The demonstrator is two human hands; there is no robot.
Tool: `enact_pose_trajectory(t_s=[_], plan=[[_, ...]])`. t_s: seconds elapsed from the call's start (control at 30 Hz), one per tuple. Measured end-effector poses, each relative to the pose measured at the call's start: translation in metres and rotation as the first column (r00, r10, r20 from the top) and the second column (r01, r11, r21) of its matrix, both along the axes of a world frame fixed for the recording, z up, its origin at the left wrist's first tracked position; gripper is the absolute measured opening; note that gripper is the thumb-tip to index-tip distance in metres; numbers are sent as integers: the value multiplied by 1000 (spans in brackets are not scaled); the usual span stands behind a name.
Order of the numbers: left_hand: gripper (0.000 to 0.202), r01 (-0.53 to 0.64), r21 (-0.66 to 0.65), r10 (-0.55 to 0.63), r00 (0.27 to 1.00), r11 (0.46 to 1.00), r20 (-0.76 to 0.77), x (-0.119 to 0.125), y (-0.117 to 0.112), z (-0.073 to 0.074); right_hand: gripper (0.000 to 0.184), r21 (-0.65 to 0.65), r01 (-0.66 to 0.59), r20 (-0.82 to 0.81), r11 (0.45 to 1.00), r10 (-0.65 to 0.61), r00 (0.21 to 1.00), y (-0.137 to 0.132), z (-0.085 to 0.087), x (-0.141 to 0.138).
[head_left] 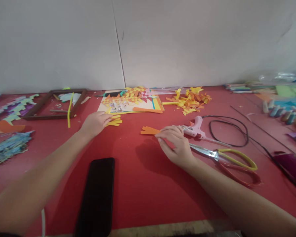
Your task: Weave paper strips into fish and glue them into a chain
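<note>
Red covers the tabletop (138, 184). At its far left lie blue paper pieces (7, 148), and behind them is a wooden frame (55, 103) with a yellow strip across it. The left hand (95, 123) reaches forward, its fingertips touching the near end of a few yellow paper strips (115, 121); blur hides whether they pinch them. A black phone (96, 194) lies near the front edge. The right hand (176, 144) rests on the table with bent fingers close together, their tips at the end of the orange paper strips (149, 130). Its thumb is hidden, so any grip cannot be told. Just behind this hand lies a pink glue gun (194, 128), and beside the wrist are the scissors (227, 159).
</note>
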State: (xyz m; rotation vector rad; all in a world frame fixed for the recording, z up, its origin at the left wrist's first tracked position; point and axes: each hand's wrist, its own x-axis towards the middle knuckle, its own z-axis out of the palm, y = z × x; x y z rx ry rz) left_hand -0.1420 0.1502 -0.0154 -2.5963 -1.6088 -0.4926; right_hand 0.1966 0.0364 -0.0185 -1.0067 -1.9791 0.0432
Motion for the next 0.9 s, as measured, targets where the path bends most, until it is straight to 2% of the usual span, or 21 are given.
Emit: enact_pose_trajectory(t_s=[0.1, 0.2, 0.23, 0.3, 0.33, 0.4, 0.47, 0.53, 0.6, 0.7, 0.8, 0.9], plan=[[30, -102, 9, 100, 988, 995, 121, -3, 0, 14, 14, 1, -1, -1, 1000, 1, 1000, 0, -1, 0], [37, -222, -24, 220, 940, 975, 262, -6, 1, 39, 14, -13, 8, 6, 1000, -8, 1000, 0, -2, 0], [40, -221, -81, 235, 927, 972, 291, -6, 0, 47, 14, -15, 9, 6, 1000, -9, 1000, 1, -2, 0], [42, -127, -263, 209, 926, 956, 315, -3, -4, 58, 14, -12, 10, 4, 1000, -10, 1000, 1, -2, 0], [40, -50, -375, 178, 933, 926, 314, 0, -7, 61, 14, -8, 11, 2, 1000, -11, 1000, 1, -2, 0], [37, 128, -614, 108, 937, 779, 332, 5, -13, 57, 14, -6, 16, 4, 1000, -16, 1000, 1, -2, 0], [36, 211, -718, 103, 924, 663, 367, 10, -18, 47, 15, -18, 19, 5, 1000, -19, 1000, 0, -2, 0], [36, 225, -750, 149, 906, 622, 396, 11, -18, 33, 15, -34, 19, -1, 999, -19, 1000, 0, -2, 0], [38, 208, -751, 201, 888, 627, 414, 7, -14, 21, 15, -40, 13, -11, 999, -14, 1000, -1, -2, 0], [38, 140, -733, 299, 850, 666, 434, -5, -1, 10, 15, -37, 0, -20, 999, -1, 1000, 0, -3, 0], [35, 59, -690, 374, 805, 722, 461, -12, 7, 12, 14, -59, 3, -11, 998, -3, 1000, 2, -4, 0], [34, 86, -674, 382, 768, 734, 514, 0, -1, 22, 14, -151, -27, -51, 988, 19, 999, 0, -4, -1]])
